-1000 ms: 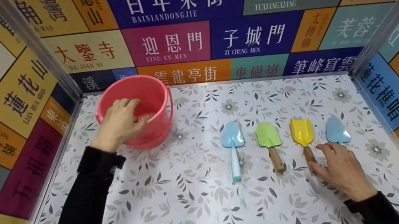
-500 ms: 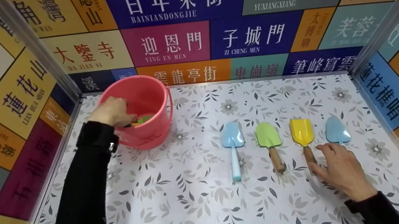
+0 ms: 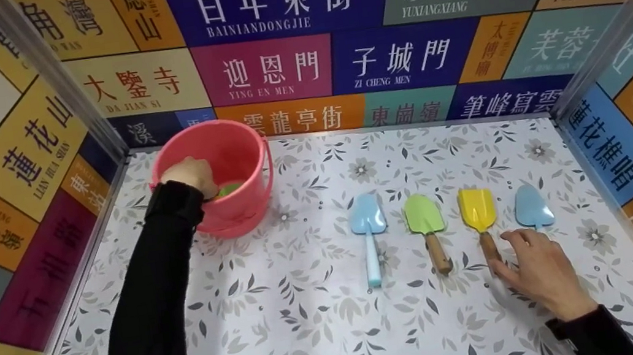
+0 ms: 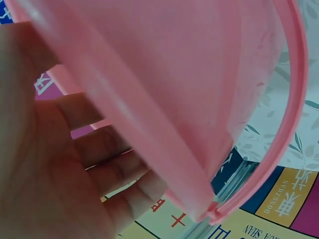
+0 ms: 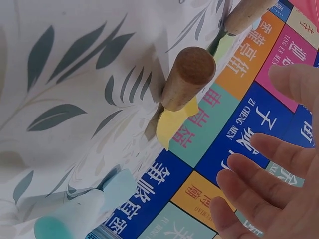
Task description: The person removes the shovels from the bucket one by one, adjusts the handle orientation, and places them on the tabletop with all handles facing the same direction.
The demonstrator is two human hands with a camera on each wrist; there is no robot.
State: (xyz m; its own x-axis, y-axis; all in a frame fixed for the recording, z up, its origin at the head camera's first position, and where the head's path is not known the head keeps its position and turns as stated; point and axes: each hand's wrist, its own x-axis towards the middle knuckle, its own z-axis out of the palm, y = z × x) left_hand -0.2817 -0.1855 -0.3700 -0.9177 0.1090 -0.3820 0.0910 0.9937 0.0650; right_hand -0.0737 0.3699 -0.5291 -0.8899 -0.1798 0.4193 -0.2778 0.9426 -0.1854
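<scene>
My left hand (image 3: 192,173) reaches over the near-left rim of a pink bucket (image 3: 241,213). In the left wrist view, its fingers (image 4: 107,144) are spread and fairly straight, with the tips hidden behind the rim. Something green (image 3: 228,188) shows inside the bucket. My right hand (image 3: 543,269) hovers with loosely spread fingers near the yellow trowel (image 3: 477,208) and the rightmost light-blue trowel (image 3: 533,206), whose handle it hides in the head view. The right wrist view shows that hand apart from the yellow trowel's wooden handle (image 5: 187,77).
Left of the yellow trowel lie a green trowel (image 3: 424,214) with a wooden handle and another light-blue trowel (image 3: 366,215). They rest in a row on a leaf-patterned tabletop (image 3: 288,330). Panels with printed street names (image 3: 270,69) stand along the back and both sides.
My left hand has dipped from above the bucket down into it, its forearm shifting right. Green contents have come into sight inside. My right hand and the trowels have stayed put.
</scene>
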